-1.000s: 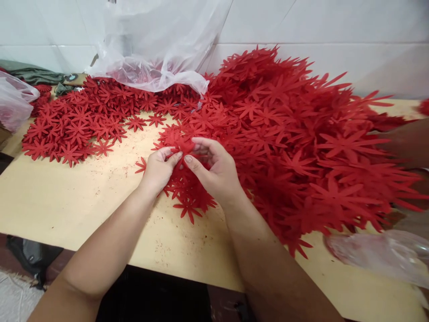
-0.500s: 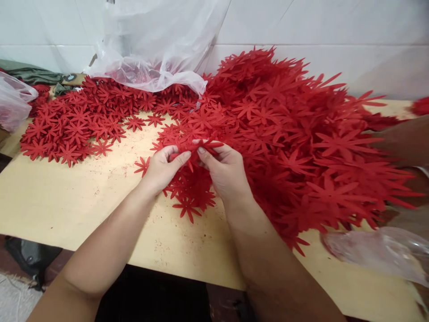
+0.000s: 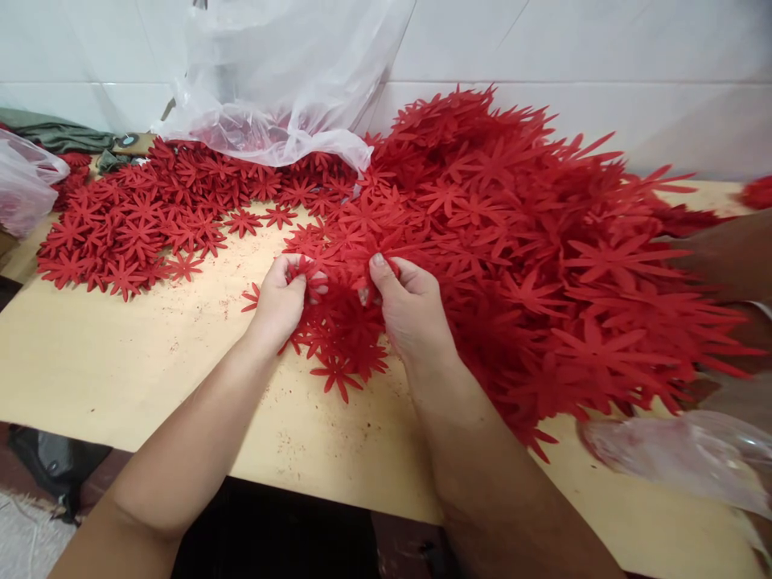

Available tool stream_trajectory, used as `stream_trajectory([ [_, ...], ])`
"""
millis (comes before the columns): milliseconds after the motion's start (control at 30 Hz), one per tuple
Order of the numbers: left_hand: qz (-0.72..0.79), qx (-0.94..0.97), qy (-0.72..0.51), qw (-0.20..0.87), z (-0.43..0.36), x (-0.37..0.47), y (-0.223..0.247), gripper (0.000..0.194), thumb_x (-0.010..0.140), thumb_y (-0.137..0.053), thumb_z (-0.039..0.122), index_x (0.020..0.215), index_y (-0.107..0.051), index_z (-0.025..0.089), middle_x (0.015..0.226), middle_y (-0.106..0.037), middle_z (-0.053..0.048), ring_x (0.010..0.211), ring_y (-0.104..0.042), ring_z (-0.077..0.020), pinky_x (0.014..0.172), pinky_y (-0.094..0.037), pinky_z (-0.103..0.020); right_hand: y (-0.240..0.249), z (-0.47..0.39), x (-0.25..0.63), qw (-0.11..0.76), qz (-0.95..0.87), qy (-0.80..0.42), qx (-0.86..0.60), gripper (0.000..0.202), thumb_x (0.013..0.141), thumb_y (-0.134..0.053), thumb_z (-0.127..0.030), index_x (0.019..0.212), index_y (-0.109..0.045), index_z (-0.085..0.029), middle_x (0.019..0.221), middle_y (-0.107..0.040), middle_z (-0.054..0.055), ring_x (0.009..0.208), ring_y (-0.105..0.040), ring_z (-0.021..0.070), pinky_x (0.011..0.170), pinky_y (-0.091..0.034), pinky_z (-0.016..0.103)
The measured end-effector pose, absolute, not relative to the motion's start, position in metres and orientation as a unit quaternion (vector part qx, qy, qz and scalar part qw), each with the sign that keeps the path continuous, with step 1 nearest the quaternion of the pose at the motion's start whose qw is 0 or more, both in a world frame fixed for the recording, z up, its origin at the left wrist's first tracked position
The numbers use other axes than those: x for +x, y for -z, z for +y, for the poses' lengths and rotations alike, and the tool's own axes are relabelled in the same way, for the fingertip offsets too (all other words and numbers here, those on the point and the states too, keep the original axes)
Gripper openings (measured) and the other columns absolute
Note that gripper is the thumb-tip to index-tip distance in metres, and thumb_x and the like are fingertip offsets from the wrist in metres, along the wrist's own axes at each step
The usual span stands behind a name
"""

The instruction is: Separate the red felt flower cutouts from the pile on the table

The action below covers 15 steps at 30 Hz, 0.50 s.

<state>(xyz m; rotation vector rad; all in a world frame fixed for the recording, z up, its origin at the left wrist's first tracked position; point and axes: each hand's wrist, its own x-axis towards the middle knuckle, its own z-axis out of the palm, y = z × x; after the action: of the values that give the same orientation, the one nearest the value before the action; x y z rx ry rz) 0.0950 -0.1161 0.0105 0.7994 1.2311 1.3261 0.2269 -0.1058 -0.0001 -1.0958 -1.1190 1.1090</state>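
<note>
Red flower cutouts (image 3: 338,310) are lying bunched between my two hands on the tabletop (image 3: 121,362), at the near edge of the big red heap (image 3: 543,265) that is spreading out to the right of my right hand. My left hand (image 3: 278,301) is closing its grip on the left side of the bunch, fingers curled around a few petals. My right hand (image 3: 410,310) is pinching the right side of the same bunch, thumb raised and fingertips buried in the red, so its grip is clamped on the cutouts too. Far to the left of my left hand I am seeing a flatter spread of smaller flowers (image 3: 138,225). Beyond both hands a clear plastic bag (image 3: 271,80) is resting against the wall. Another person's arm (image 3: 729,257) is reaching in well right of my right hand.
</note>
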Motion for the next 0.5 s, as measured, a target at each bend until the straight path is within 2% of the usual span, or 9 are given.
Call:
stream_trajectory([
  [100,0.484,0.360,-0.562,0.566,-0.1190,0.0943,-0.0116,0.021,0.078,-0.044,0.004,0.086,-0.056,0.019,0.060,-0.052,0.006,0.052,-0.048,-0.0056,0.058,-0.039,-0.019,-0.0015,-0.1084,0.2237,0.562,-0.478,-0.484,-0.472,0.044,0.067,-0.069,-0.054,0.050,-0.048,-0.019,0.043,-0.042,-0.006,0.039,-0.035,0.0052,0.038,-0.029,0.021],
  [200,0.444,0.388,-0.543,0.598,-0.1226,0.0941,-0.0113,0.006,0.079,-0.055,0.022,0.079,-0.061,0.018,0.059,-0.052,0.005,0.054,-0.047,-0.0056,0.057,-0.039,-0.020,-0.0015,-0.1104,0.2220,0.532,-0.505,-0.516,-0.443,0.041,0.066,-0.070,-0.054,0.055,-0.053,-0.019,0.048,-0.048,-0.005,0.044,-0.042,0.0065,0.043,-0.036,0.022],
  [267,0.428,0.393,-0.539,0.610,-0.1241,0.0948,-0.0112,0.013,0.074,-0.065,0.030,0.074,-0.061,0.017,0.062,-0.055,0.005,0.057,-0.049,-0.0060,0.058,-0.040,-0.020,-0.0015,-0.1116,0.2224,0.504,-0.536,-0.535,-0.414,0.040,0.067,-0.068,-0.056,0.060,-0.056,-0.019,0.052,-0.051,-0.004,0.049,-0.046,0.0079,0.050,-0.041,0.023],
  [367,0.418,0.369,-0.556,0.617,-0.1242,0.0952,-0.0104,0.020,0.067,-0.072,0.031,0.070,-0.059,0.017,0.063,-0.059,0.004,0.057,-0.052,-0.0064,0.058,-0.041,-0.020,-0.0022,-0.1131,0.2238,0.467,-0.582,-0.541,-0.388,0.039,0.070,-0.066,-0.058,0.068,-0.057,-0.020,0.058,-0.052,-0.004,0.055,-0.048,0.0085,0.059,-0.046,0.025],
  [500,0.437,0.334,-0.584,0.596,-0.1217,0.0930,-0.0096,0.019,0.068,-0.070,0.029,0.066,-0.057,0.016,0.054,-0.055,0.005,0.046,-0.044,-0.0038,0.048,-0.033,-0.018,-0.0033,-0.1138,0.2245,0.451,-0.581,-0.562,-0.379,0.036,0.065,-0.072,-0.051,0.074,-0.057,-0.020,0.070,-0.058,-0.003,0.064,-0.052,0.0089,0.067,-0.049,0.025],
])
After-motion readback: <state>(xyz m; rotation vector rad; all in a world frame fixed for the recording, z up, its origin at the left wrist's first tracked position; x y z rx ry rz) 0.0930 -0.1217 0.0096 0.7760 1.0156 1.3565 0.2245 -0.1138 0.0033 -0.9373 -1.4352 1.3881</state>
